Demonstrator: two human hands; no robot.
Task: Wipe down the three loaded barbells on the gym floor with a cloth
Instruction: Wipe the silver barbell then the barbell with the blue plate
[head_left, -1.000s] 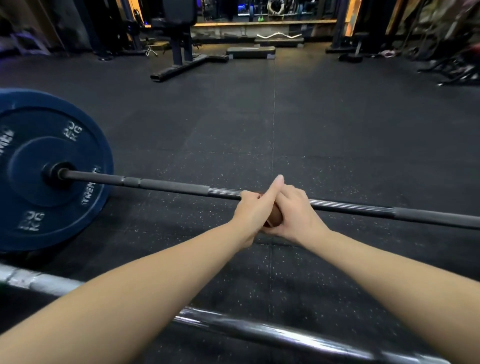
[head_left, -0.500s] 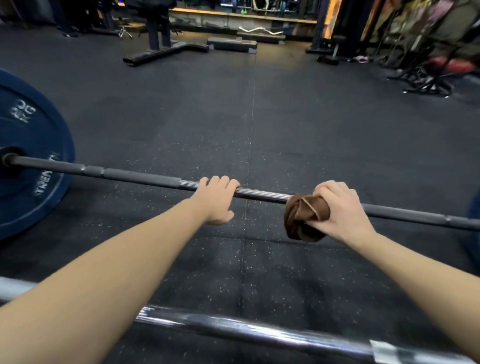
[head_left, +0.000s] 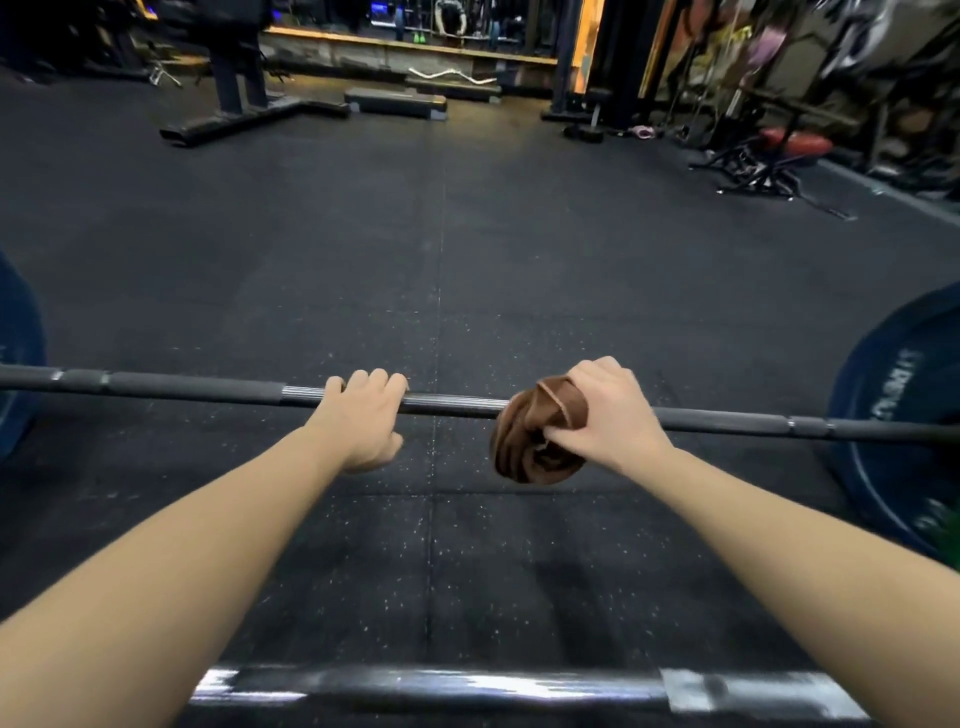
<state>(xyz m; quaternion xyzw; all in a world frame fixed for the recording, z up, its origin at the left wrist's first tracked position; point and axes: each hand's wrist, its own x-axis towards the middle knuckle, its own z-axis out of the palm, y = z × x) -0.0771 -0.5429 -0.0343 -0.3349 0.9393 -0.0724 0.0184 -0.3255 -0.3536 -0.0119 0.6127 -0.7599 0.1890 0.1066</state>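
Clasped together a second ago, the hands now part along the barbell (head_left: 197, 387) at mid-frame. The left hand (head_left: 363, 421) clenches its fingers round it while the right hand (head_left: 613, 415) grasps the brown cloth (head_left: 530, 447) against it, apparently beginning a wipe toward the blue plate (head_left: 893, 431) at right.

Brown cloth (head_left: 537, 434) bunched around dark barbell (head_left: 197, 387)

2 bare forearms (head_left: 171, 561) — left hand (head_left: 363, 423) and right hand (head_left: 615, 415) bare too.
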